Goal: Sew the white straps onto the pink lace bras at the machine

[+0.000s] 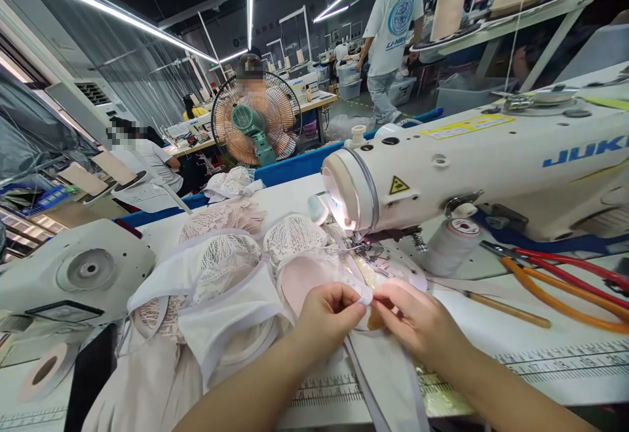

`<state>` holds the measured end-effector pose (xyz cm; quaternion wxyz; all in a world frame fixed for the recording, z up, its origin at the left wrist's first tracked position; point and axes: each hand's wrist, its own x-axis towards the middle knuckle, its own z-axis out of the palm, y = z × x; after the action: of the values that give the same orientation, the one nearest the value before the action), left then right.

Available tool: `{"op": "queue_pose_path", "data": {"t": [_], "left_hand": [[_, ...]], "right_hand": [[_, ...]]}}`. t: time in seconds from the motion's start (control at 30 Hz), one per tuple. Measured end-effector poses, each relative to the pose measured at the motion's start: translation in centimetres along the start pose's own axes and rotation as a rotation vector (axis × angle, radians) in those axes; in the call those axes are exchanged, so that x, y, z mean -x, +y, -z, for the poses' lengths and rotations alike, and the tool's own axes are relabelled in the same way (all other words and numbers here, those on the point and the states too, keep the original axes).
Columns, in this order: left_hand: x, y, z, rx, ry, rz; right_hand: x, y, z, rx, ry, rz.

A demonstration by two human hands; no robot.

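My left hand pinches the edge of a pale bra just in front of the sewing machine's needle area. Close beside it, my right hand grips the same edge between thumb and fingers. White lace covers the bra's far cup, while the near cup shows a smooth pinkish lining. Its white band hangs toward me over the table edge. The lit head of the white sewing machine stands right behind the hands. Fingers partly hide the cloth held between them.
More lace bras lie heaped on the left. To the right are a thread cone, a wooden-handled tool and orange-and-red-handled cutters. A ruler tape runs along the front edge. Beyond stand a fan and a walking person.
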<state>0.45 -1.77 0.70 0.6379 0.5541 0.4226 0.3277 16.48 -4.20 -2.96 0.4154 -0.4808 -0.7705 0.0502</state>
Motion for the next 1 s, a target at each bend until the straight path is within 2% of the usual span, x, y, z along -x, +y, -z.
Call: {"op": "queue_pose_path", "data": {"t": [0.13, 0.4, 1.0], "left_hand": [[0.0, 0.0, 0.0, 0.042, 0.001, 0.021], [-0.2, -0.1, 0.0, 0.087, -0.009, 0.038], [-0.2, 0.2, 0.1, 0.146, 0.001, 0.064]], "right_hand": [[-0.3, 0.0, 0.6, -0.139, -0.087, -0.079], [-0.2, 0.5, 0.9, -0.298, -0.224, -0.074], [0.0, 1.4, 0.5, -0.341, -0.188, 0.013]]}}
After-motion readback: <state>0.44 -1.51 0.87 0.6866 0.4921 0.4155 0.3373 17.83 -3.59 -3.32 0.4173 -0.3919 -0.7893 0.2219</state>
